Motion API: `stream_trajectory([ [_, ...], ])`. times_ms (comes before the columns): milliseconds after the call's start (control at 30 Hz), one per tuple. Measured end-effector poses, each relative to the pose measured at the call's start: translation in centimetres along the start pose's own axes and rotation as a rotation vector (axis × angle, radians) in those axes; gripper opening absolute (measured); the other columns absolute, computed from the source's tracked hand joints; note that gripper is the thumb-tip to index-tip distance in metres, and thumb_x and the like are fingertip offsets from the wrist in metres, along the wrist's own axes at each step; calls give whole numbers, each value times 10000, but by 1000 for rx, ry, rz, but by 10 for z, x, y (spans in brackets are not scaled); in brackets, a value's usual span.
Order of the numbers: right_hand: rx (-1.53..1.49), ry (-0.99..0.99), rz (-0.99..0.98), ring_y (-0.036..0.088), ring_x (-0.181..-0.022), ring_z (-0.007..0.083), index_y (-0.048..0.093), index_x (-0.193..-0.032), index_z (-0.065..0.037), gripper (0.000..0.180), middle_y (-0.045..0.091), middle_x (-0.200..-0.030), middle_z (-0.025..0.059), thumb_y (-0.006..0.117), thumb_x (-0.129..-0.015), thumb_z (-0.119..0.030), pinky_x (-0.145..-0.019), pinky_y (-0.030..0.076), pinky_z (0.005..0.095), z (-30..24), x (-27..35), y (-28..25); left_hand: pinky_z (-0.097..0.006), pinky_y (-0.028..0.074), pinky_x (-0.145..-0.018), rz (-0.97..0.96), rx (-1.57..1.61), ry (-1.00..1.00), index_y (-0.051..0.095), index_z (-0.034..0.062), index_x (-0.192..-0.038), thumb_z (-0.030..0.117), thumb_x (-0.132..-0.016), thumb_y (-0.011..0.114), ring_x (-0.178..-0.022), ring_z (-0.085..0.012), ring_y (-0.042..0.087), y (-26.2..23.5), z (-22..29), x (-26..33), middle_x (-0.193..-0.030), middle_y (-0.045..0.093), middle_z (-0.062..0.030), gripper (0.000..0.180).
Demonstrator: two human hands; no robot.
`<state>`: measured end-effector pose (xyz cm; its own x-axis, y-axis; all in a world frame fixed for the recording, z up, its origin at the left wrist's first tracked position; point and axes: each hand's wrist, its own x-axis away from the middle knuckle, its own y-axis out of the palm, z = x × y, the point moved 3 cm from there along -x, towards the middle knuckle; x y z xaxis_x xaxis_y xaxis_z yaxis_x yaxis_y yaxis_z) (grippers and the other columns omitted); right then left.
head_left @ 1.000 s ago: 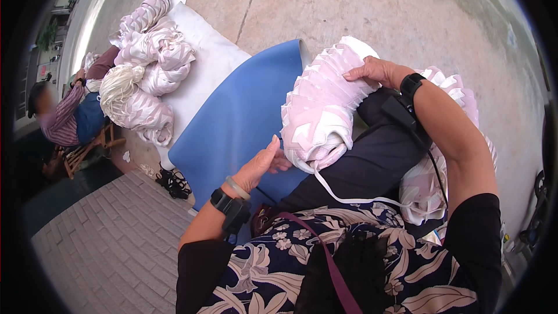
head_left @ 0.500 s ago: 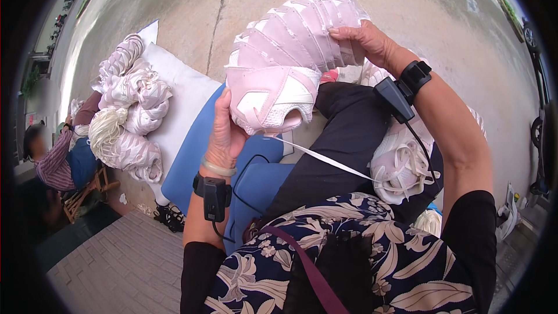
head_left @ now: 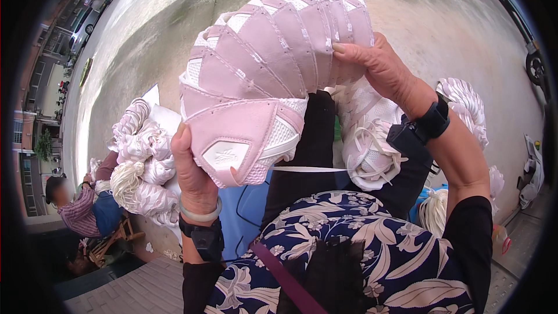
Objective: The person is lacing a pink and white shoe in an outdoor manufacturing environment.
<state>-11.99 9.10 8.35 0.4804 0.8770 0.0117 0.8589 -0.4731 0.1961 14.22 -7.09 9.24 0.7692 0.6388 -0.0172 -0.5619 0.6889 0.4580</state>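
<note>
Raised since the earlier frames, the stack (head_left: 273, 75) of pink shoe uppers now fills the upper centre of the view, held up close in front of the person rather than low over the lap. It is a fanned, curved bundle of pink-and-white pieces threaded on a white cord (head_left: 308, 169).

Left hand (head_left: 195, 177) supports the lower end from beneath, fingers closed around the bottom piece, thumb up its left edge. Right hand (head_left: 381, 70) clamps the top end, fingers curled over the outermost pieces. Both grips are closed on the stack; neither palm is visible.

More uppers (head_left: 363, 139) lie in the lap below the right wrist. Further bundles (head_left: 142, 163) rest on a white sheet at left, beside a blue mat (head_left: 241, 221). Another person (head_left: 81, 212) sits at far left.

Risk, as judged: the fan is held only at its two ends, so slackening either grip could let the middle pieces sag or splay along the cord. The loose cord could also snag on the wrist devices.
</note>
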Motion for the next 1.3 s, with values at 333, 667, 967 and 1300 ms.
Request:
stream_trajectory([
  [333, 260, -261, -1, 634, -843, 101, 642, -1051, -26, 332, 666, -941, 43, 678, -810, -251, -796, 499, 258, -79, 39, 13, -379, 460, -862, 65, -1110, 746, 496, 33, -1056, 430, -881, 468, -959, -228, 568, 28, 53, 47, -1036, 567, -95, 434],
  [667, 37, -469, -66, 654, -798, 143, 640, -1032, 6, 287, 674, -927, 88, 696, -800, -153, -719, 542, 268, -151, 45, 19, -383, 429, -907, 345, -491, 1059, 478, 47, -1209, 505, -910, 424, -1049, -236, 540, 95, 25, -13, -1162, 553, -92, 549],
  [967, 129, -430, -96, 650, -813, 144, 641, -1028, 0, 294, 672, -927, 80, 698, -793, -167, -740, 532, 274, -160, -18, 28, -389, 462, -944, -719, 358, 366, 490, 139, -1220, 485, -914, 429, -1087, -200, 559, 131, 85, -81, -1145, 581, -43, 465],
  [1300, 160, -340, -155, 646, -829, 146, 642, -1025, -7, 303, 670, -927, 71, 702, -785, -182, -762, 520, 281, -131, -97, 51, -383, 464, -931, -218, 147, 631, 495, 123, -1204, 435, -918, 435, -1072, -190, 564, 70, 118, -99, -1139, 582, -40, 427],
])
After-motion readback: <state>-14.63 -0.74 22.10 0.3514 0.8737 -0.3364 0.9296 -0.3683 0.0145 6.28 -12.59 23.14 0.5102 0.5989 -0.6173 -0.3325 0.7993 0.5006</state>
